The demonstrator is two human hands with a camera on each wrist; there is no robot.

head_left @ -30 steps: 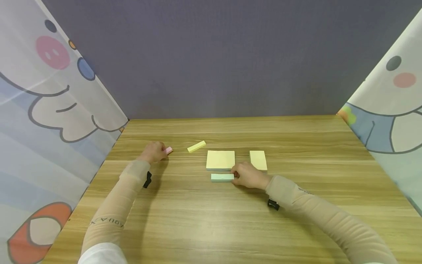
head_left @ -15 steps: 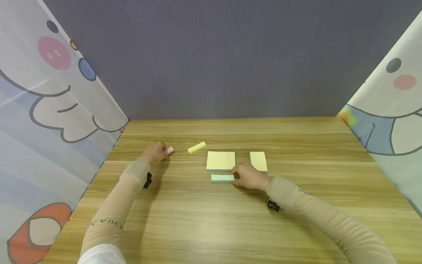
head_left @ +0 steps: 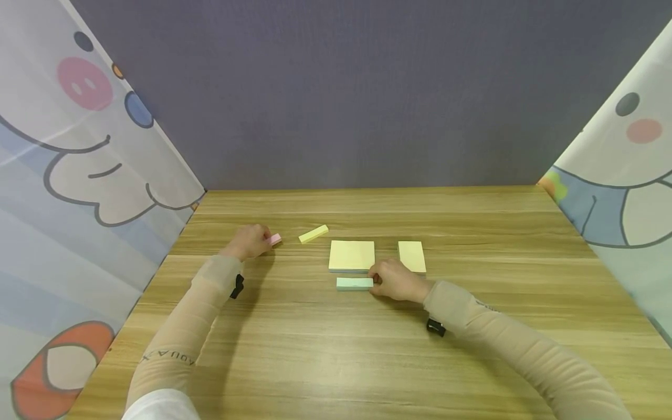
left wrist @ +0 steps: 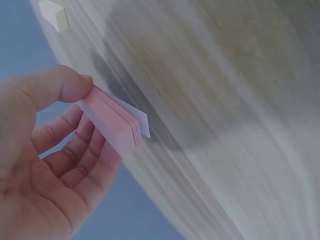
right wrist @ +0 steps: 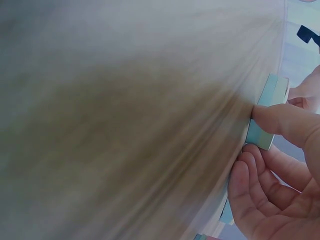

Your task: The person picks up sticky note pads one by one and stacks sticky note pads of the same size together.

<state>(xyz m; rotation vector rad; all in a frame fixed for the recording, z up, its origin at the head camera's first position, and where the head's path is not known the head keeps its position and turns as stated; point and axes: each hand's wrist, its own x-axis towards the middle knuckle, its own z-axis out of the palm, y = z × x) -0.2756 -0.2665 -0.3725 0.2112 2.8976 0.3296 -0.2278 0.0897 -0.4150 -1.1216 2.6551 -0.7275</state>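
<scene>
On the left of the head view, my left hand (head_left: 250,241) pinches a narrow pink sticky-note pad (head_left: 275,239). In the left wrist view the thumb lies on one side of this pink pad (left wrist: 115,125) and the fingers curl behind it; a pale sheet stands a little apart from its edge. Near the middle, my right hand (head_left: 397,281) grips the right end of a narrow green sticky-note pad (head_left: 353,284). The right wrist view shows the thumb against the green pad (right wrist: 267,97), fingers curled at its end.
A large yellow-topped sticky-note pad (head_left: 352,255) lies just behind the green one. To its right is a smaller yellow-topped pad (head_left: 412,255), partly behind the right hand. A narrow yellow pad (head_left: 313,234) sits slanted between the pink and large pads on the wooden table (head_left: 325,350).
My left hand has shifted slightly to the right with the pink sticky-note pad. The right hand and the green pad stay where they were.
</scene>
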